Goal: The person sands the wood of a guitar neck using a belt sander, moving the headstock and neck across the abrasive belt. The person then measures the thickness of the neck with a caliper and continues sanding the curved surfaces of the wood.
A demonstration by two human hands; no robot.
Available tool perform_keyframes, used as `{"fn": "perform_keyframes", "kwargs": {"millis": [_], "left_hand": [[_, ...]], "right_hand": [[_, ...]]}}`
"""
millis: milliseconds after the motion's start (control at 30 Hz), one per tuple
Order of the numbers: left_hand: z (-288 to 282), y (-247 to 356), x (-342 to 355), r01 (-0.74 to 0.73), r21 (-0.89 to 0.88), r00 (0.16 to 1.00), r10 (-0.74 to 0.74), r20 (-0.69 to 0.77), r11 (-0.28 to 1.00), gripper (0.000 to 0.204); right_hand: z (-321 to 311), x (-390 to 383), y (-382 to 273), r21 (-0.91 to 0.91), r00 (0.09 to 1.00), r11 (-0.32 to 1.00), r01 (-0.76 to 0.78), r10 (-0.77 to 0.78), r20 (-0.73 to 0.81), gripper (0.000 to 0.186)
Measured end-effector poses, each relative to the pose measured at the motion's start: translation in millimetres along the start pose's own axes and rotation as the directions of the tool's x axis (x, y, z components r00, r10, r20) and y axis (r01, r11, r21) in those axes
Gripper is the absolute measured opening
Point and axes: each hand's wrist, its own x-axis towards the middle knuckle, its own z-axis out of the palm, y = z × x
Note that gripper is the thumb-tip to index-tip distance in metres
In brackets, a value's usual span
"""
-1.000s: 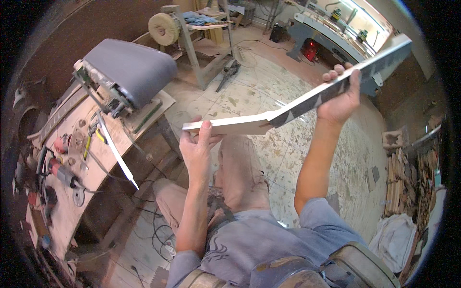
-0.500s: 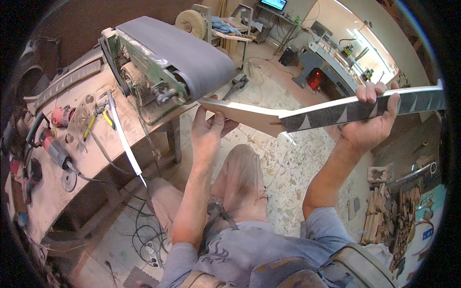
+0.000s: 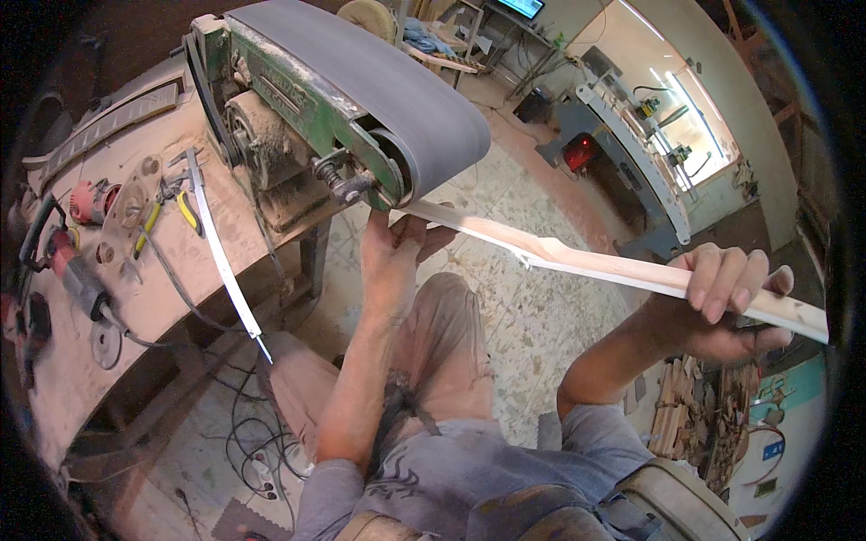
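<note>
A pale wooden guitar neck [image 3: 577, 255] with a white edge strip slants across the view, its side and back turned up. My left hand [image 3: 390, 270] pinches its headstock end, just under the front roller of the belt sander [image 3: 361, 95]. Whether the wood touches the grey belt cannot be made out. Farther down the neck, my right hand [image 3: 732, 293] is wrapped around the shaft, fingers over the top. The neck's right end runs to the dark rim of the picture.
The sander stands on a dusty workbench [image 3: 171, 270]. On the bench lie an angle grinder [image 3: 77, 270], yellow-handled pliers [image 3: 189, 214] and a long white strip [image 3: 221, 248] reaching past its edge. Cables [image 3: 262, 451] coil on the floor. Wood offcuts [image 3: 695, 410] are piled at right.
The guitar neck has been rolled over, hiding its dark inlaid fretboard, and its right end has dropped with my right hand. My view has shifted, with the sander appearing larger.
</note>
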Motion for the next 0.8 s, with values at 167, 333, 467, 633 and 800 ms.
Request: {"fn": "perform_keyframes", "kwargs": {"millis": [167, 333, 467, 633, 800], "left_hand": [[8.9, 15.3, 10.0, 0.018, 0.025, 0.996, -0.020, 0.089, 1.000, 0.030], [12.9, 19.8, 15.2, 0.040, -0.004, 0.996, -0.040, 0.085, 0.999, 0.027], [2.9, 13.6, 21.1, -0.006, -0.033, 0.998, 0.008, 0.062, 0.999, 0.028], [-8.4, 20.8, 29.0, 0.062, -0.036, 0.998, -0.062, 0.009, 0.997, 0.030], [-16.5, 21.8, 32.6, 0.087, -0.080, 0.995, -0.091, -0.044, 0.993, 0.032]], "right_hand": [[-7.5, 32.2, -8.9, -0.069, 0.995, 0.994, -0.081, 0.076, -0.063, 0.041], [-10.1, 64.8, 4.4, -0.112, 0.986, 0.985, -0.134, 0.121, -0.111, 0.037], [-1.4, 69.7, 21.1, -0.122, 0.985, 0.982, -0.143, 0.129, -0.115, 0.034], [11.2, 64.5, 40.7, -0.163, 0.976, 0.973, -0.166, 0.138, -0.167, 0.032], [16.9, 64.2, 61.2, -0.193, 0.973, 0.964, -0.183, 0.149, -0.179, 0.031]]}}
